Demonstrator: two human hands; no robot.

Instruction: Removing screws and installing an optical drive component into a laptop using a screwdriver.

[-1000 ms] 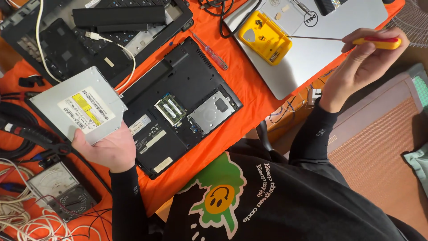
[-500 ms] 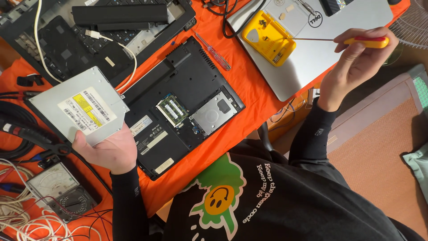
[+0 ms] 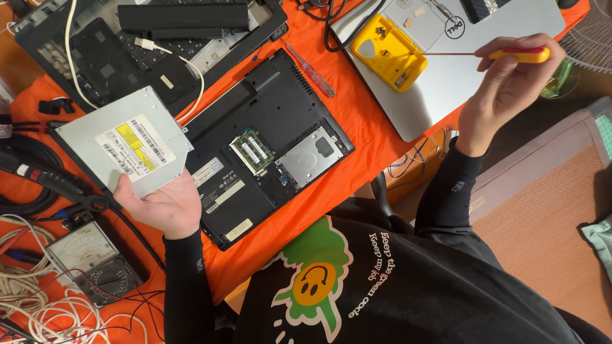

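Observation:
My left hand (image 3: 159, 207) holds a flat grey optical drive (image 3: 121, 141) by its near corner, just left of an upside-down black laptop (image 3: 268, 140) whose bottom panel is off, showing a memory module and a metal drive bay. My right hand (image 3: 507, 89) grips a red-and-yellow-handled screwdriver (image 3: 516, 54); its thin shaft reaches left to a yellow parts tray (image 3: 390, 54) that rests on a closed silver laptop (image 3: 459, 57). Small screws lie in the tray.
An orange cloth (image 3: 363, 134) covers the table. A second black laptop shell (image 3: 127, 44) with a white cable lies at the far left. A small screwdriver (image 3: 310, 62) lies between the laptops. An analogue multimeter (image 3: 95, 261) and tangled cables sit at the near left.
My right hand with the screwdriver has drifted slightly left and down, keeping the tip at the yellow tray. The left hand still holds the optical drive in much the same place.

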